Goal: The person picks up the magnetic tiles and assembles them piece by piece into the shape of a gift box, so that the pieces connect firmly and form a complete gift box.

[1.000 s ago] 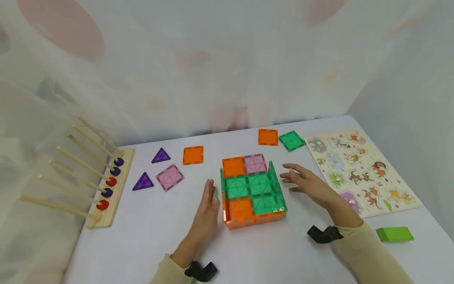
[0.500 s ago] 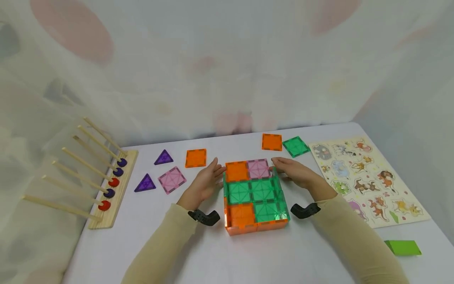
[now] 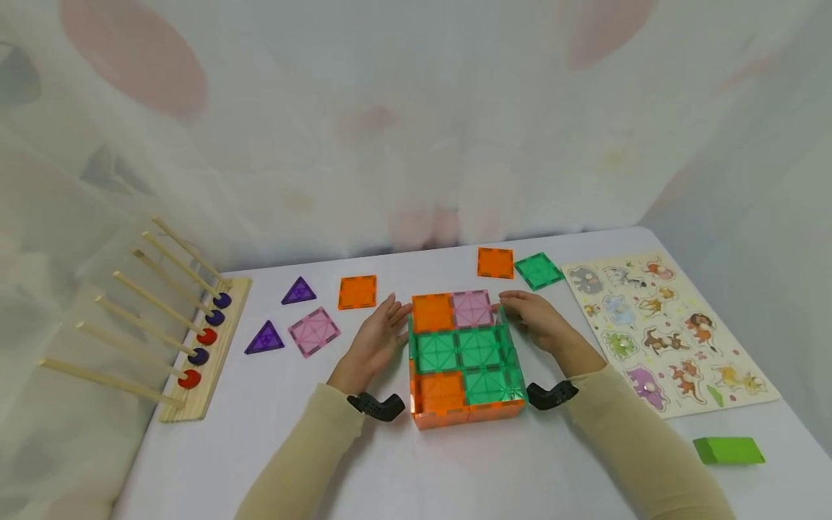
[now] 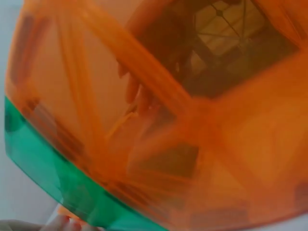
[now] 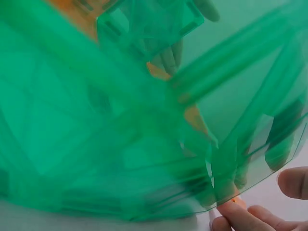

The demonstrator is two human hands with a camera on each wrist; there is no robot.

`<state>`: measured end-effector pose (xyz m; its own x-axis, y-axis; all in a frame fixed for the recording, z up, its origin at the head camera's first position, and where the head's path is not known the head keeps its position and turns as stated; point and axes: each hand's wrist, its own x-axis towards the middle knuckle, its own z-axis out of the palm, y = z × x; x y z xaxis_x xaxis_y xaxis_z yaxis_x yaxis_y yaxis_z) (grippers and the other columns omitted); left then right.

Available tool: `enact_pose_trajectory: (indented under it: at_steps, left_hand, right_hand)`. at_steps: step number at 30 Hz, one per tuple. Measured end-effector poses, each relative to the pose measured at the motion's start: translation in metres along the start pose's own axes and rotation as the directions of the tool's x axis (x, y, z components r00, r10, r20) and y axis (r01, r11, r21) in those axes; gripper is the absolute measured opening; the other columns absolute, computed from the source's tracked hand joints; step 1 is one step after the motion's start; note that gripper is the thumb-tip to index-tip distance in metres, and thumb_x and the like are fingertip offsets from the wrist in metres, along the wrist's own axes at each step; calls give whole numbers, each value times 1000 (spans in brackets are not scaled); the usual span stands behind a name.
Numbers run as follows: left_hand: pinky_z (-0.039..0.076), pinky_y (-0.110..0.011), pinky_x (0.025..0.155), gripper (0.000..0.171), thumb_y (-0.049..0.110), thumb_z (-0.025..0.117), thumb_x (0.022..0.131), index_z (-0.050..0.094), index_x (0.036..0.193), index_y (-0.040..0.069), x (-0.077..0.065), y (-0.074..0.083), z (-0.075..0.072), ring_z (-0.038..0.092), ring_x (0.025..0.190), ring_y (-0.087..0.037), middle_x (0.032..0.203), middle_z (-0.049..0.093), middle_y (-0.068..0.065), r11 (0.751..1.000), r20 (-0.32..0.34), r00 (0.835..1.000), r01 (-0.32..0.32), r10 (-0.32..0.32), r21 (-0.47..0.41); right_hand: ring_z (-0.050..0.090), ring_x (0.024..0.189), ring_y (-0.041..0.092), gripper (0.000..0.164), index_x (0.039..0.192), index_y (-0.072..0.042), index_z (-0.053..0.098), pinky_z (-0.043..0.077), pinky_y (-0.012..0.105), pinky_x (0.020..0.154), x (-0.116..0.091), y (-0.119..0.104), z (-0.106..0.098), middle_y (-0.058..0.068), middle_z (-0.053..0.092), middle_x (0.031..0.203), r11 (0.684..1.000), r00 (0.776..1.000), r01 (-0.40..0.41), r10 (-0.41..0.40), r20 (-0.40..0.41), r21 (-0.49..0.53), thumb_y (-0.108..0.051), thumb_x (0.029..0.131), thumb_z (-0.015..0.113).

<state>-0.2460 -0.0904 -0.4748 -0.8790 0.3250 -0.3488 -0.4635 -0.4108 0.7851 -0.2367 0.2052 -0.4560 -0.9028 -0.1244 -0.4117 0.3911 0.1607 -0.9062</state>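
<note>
The left hand (image 3: 373, 345) and the right hand (image 3: 536, 319) are apart, on either side of a box (image 3: 447, 417) of coloured tiles, both loosely outstretched near its far corners; whether they touch it is hard to tell. The box sits on the surface (image 3: 429, 477) between a peg rack (image 3: 211, 383) and an animal puzzle (image 3: 669, 318).

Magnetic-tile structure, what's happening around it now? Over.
Left hand by far left corner, right hand by far right; contact unclear. Magnetic-tile structure on white table, near wall orange. Loose tiles lie apart, none between hands and structure.
</note>
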Motion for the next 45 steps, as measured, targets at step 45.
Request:
enact_pose_trajectory:
  at_steps: [45]
  left_hand:
    - [12,-54,118,70,44,43,100,9,156,17,-67,-47,7,8,149,-29,162,11,-6,655,62,986,-150,156,741]
  right_hand:
    - [16,148,29,56,156,-20,11,29,15,110,-32,72,-32,14,10,162,901,807,430,-413,421,60,-27,106,34]
